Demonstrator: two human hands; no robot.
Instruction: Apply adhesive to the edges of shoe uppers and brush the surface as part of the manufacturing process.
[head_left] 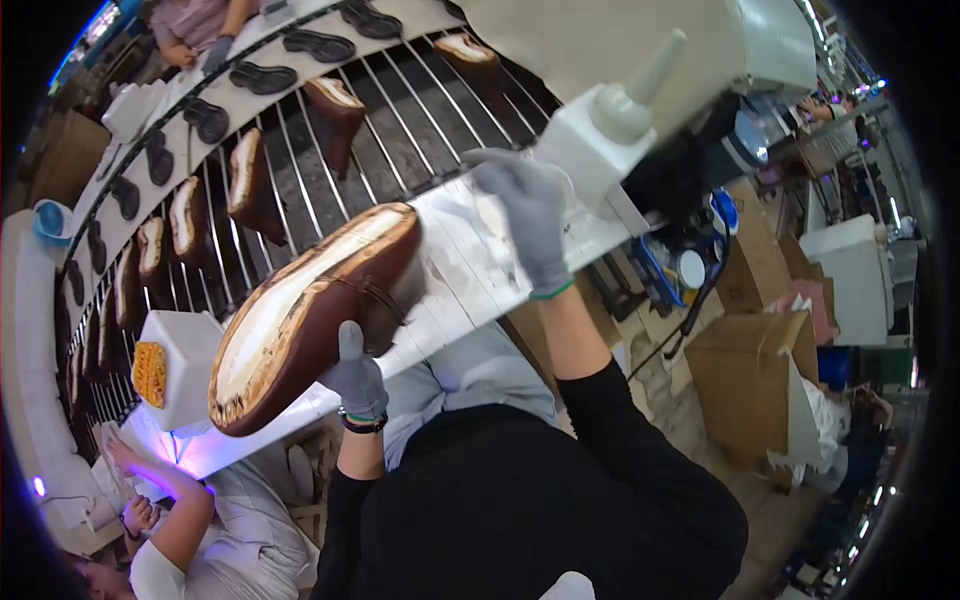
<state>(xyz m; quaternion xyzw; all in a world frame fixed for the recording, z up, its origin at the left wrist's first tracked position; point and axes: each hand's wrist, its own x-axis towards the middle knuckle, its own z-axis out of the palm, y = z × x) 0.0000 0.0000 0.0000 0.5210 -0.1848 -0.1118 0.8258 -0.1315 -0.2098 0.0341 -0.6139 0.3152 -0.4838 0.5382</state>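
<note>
With our grey-gloved left hand (355, 385) we clasp the brown leather shoe (310, 310) underside-up above the white counter (455, 310), presumably keeping its bottom accessible; our grey-gloved right hand (525, 225) blurs, its fingers' grip unclear.

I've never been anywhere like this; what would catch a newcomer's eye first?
Likely the brown shoe, held underside up by the gloved left hand, left of centre. Next, the white nozzle bottle beside the gloved right hand, upper right of centre; then black shoe soles curving along the upper left.
</note>
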